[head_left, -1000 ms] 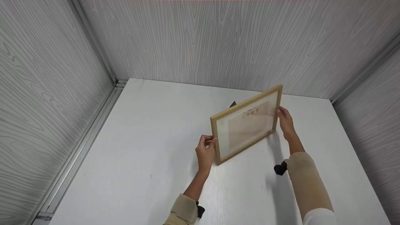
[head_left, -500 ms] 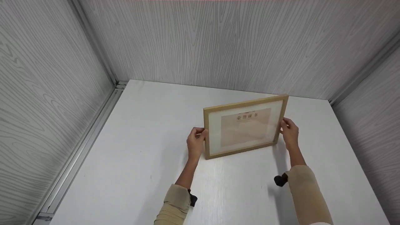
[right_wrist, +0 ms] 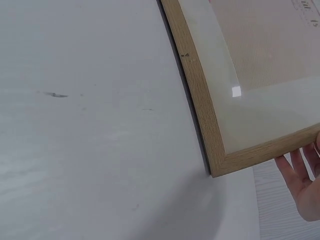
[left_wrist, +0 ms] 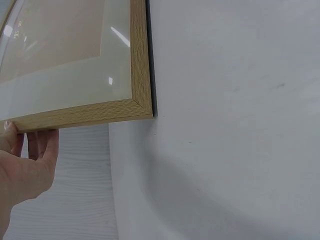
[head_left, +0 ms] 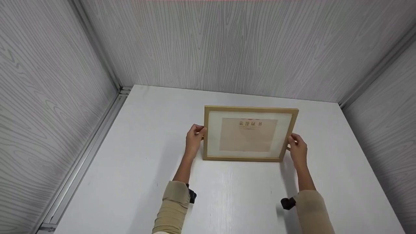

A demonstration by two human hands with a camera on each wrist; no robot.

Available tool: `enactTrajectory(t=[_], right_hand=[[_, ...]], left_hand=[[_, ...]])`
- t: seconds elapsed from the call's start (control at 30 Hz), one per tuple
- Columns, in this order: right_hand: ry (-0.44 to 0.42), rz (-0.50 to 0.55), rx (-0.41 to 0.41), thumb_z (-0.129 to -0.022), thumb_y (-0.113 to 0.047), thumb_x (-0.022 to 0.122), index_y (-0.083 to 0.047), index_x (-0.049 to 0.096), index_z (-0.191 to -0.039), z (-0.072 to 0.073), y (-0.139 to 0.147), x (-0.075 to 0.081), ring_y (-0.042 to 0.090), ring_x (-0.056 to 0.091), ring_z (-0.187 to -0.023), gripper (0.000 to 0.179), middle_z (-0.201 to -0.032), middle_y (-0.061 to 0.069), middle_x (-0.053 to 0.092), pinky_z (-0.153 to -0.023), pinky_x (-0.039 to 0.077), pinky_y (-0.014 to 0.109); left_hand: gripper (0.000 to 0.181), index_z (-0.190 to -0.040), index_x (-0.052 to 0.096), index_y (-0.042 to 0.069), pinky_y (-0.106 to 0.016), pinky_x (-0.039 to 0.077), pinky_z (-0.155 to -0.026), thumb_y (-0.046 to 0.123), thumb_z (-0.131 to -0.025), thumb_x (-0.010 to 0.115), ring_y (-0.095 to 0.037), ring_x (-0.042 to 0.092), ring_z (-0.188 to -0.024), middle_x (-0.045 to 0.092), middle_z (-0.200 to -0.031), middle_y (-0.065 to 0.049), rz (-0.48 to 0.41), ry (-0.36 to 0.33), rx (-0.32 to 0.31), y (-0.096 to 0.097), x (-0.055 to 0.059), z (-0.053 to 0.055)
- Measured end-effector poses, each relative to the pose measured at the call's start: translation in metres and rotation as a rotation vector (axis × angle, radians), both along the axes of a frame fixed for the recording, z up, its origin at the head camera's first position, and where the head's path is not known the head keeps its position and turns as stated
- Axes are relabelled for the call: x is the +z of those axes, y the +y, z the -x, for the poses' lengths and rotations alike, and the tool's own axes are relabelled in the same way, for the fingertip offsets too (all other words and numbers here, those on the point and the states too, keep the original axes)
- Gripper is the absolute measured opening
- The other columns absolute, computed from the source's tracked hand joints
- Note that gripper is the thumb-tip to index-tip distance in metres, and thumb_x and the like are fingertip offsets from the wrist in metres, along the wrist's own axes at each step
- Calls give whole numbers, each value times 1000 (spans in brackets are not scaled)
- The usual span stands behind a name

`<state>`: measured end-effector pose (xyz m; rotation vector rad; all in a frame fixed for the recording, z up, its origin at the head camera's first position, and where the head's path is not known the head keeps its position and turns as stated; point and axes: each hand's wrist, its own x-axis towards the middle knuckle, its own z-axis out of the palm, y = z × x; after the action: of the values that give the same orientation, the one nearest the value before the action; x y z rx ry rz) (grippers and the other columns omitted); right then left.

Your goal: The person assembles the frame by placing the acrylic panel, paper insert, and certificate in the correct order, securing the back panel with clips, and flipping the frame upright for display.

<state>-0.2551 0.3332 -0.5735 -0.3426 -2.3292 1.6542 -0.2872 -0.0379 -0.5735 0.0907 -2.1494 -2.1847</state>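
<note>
A picture frame (head_left: 245, 159) of light wood stands on its long lower edge on the white table, leaning back a little. Behind its glass is a pinkish certificate (head_left: 247, 139) with a line of characters near the top and a pale mat around it. My left hand (head_left: 194, 138) pinches the frame's left side between thumb and fingers. On the opposite side, my right hand (head_left: 298, 149) grips the right edge, with the thumb in front. Both wrist views show the frame's lower corners right at the table surface. The back of the frame is hidden.
The white tabletop (head_left: 227, 201) spreads around the frame. A grey wood-grain back wall (head_left: 211, 48) rises behind it, with side walls at left (head_left: 42, 97) and right (head_left: 383, 107). A metal rail (head_left: 87, 152) runs along the left edge.
Both hands have turned the picture frame from a steep angle to face me squarely. Its left side moved left and away, its right side came nearer. Both hands kept hold throughout.
</note>
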Motion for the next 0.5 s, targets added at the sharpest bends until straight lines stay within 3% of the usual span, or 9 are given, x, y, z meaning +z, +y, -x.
enactTrajectory(t=[0.33, 0.5], right_hand=[[35, -105, -47, -98, -17, 44, 6, 52, -119, -17, -10, 2, 13, 52, -83, 33, -108, 19, 54, -73, 51, 37], [36, -81, -58, -97, -16, 46, 7, 53, -118, -25, -14, 1, 12, 52, -81, 32, -107, 18, 55, -69, 52, 28]], left_hand=[[19, -98, 56, 2, -31, 48, -76, 19, -92, 57, -19, 56, -84, 57, -98, -10, -8, -1, -1, -4, 4, 2], [21, -100, 56, 1, -32, 48, -75, 19, -91, 58, -18, 55, -82, 57, -98, -10, -2, -4, -7, -8, 5, 0]])
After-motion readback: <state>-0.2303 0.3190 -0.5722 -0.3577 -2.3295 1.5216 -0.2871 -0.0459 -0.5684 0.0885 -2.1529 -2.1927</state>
